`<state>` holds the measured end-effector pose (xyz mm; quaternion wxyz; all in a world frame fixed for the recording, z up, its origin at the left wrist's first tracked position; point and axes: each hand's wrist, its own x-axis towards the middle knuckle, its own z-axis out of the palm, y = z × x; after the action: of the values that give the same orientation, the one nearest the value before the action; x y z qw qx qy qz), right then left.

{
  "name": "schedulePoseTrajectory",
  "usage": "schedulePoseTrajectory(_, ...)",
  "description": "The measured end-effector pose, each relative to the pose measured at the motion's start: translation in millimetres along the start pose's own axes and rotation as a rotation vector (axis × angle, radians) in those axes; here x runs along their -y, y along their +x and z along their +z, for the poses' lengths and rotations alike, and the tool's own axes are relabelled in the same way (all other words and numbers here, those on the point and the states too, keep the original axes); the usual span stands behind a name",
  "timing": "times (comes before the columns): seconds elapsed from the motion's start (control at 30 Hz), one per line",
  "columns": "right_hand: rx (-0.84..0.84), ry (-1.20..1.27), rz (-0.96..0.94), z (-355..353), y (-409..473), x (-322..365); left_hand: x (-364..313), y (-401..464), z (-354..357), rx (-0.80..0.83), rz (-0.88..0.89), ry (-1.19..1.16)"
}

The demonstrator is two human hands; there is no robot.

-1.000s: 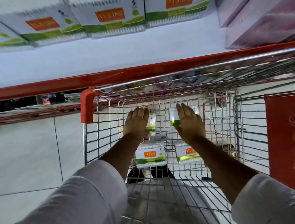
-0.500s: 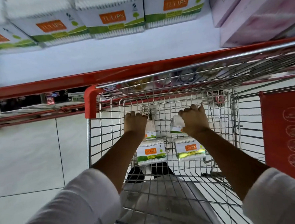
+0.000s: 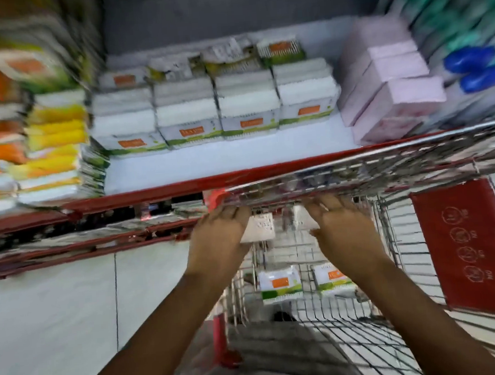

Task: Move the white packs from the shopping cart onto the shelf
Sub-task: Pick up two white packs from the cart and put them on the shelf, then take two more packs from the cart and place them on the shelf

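Note:
My left hand (image 3: 217, 237) is closed around a white pack (image 3: 258, 228), lifted to the height of the wire shopping cart's (image 3: 387, 173) front rim. My right hand (image 3: 342, 224) grips a second white pack (image 3: 302, 220) beside it. Two more white packs with orange and green labels (image 3: 280, 284) (image 3: 333, 278) lie on the cart's floor below my hands. On the white shelf (image 3: 223, 162) behind the cart, rows of the same white packs (image 3: 216, 112) stand stacked. The frame is blurred by motion.
Pink boxes (image 3: 390, 99) stand at the shelf's right, with blue-capped items (image 3: 480, 71) beyond. Yellow and orange packs (image 3: 50, 149) fill the left. A bare strip of shelf lies in front of the white packs. A red panel (image 3: 467, 247) hangs on the cart's right side.
Both hands have risen from the cart's floor to its front rim, each holding a pack. My view has tilted up, showing the whole shelf.

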<state>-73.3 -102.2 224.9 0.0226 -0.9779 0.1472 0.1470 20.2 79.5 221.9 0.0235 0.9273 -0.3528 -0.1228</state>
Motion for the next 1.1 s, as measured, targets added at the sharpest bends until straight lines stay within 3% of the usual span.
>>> schedulePoseTrajectory(0.23,-0.253,0.035,-0.101,-74.4,24.0,72.7,76.9,-11.2,-76.9,-0.23,-0.073,0.008)
schedulePoseTrajectory(0.4,-0.203,0.011,-0.181,-98.1,68.2,123.2,124.8,3.4,-92.9,-0.223,-0.212,-0.018)
schedulePoseTrajectory(0.6,-0.117,-0.073,-0.199,-89.5,115.6,159.7,158.2,34.4,-81.0,-0.13,-0.251,-0.017)
schedulePoseTrajectory(0.73,-0.099,-0.1,-0.206,-73.0,126.1,165.8,163.9,41.7,-68.9,-0.041,-0.245,-0.04)
schedulePoseTrajectory(0.87,-0.155,-0.041,-0.216,-63.0,120.3,160.3,163.1,37.7,-62.3,-0.059,-0.206,-0.061)
schedulePoseTrajectory(1.1,-0.399,0.14,-0.175,-2.2,58.6,114.3,91.3,4.6,-1.7,-0.379,0.014,-0.107)
